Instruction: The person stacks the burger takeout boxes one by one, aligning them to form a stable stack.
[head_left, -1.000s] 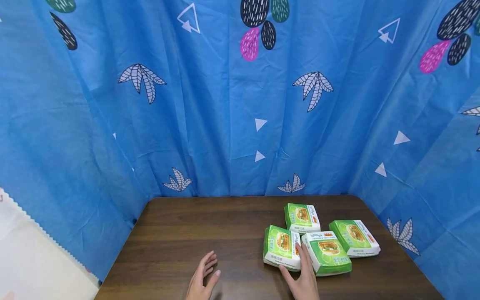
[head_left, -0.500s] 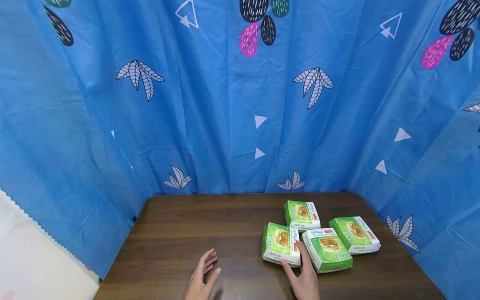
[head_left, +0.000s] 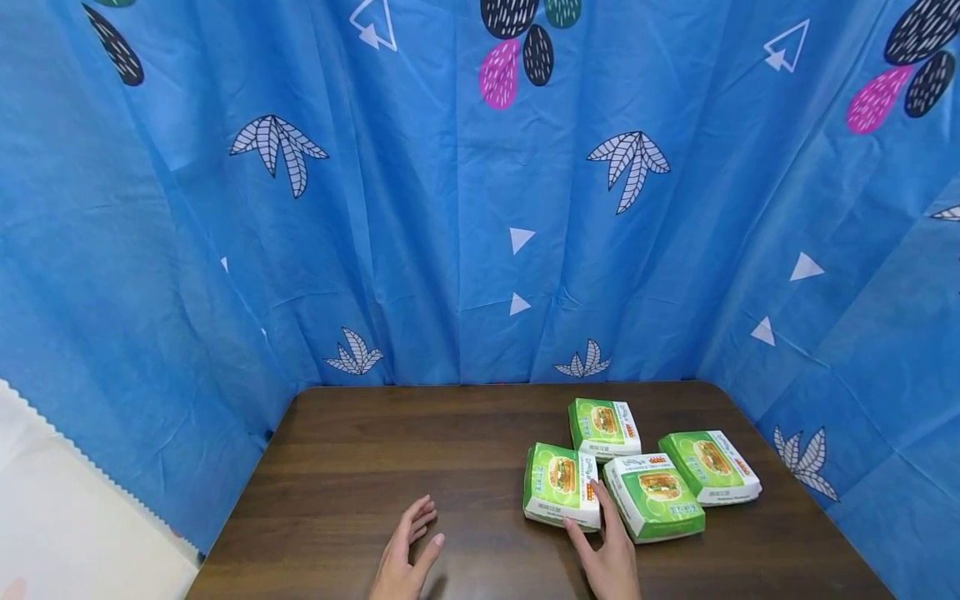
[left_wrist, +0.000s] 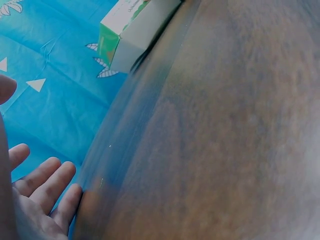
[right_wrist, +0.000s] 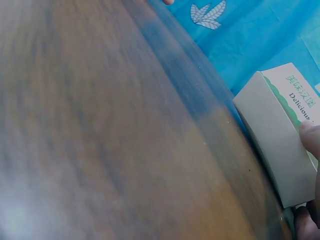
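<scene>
Near the front right of the table, my right hand (head_left: 609, 557) pinches the near right corner of a green and white hamburger box (head_left: 551, 485). The thumb is on the box's front side and the fingers are by its right side. In the right wrist view the thumb (right_wrist: 311, 137) lies against the printed face of this box (right_wrist: 275, 145). Two more hamburger boxes, one behind (head_left: 602, 427) and one just to the right (head_left: 656, 496), stand close to the held one. To the left, my left hand (head_left: 405, 554) is held palm inward, fingers loosely bent, with nothing in it.
Another hamburger box (head_left: 708, 467) lies at the far right of the group. All of them rest on the dark wooden table (head_left: 375, 450). Blue patterned curtain (head_left: 420, 250) hangs behind and on both sides. White cloth (head_left: 67, 525) shows at the lower left.
The head view has tilted slightly down, so everything sits a little higher. The box at my right hand has shifted slightly left of its neighbour. My left hand has barely moved.
</scene>
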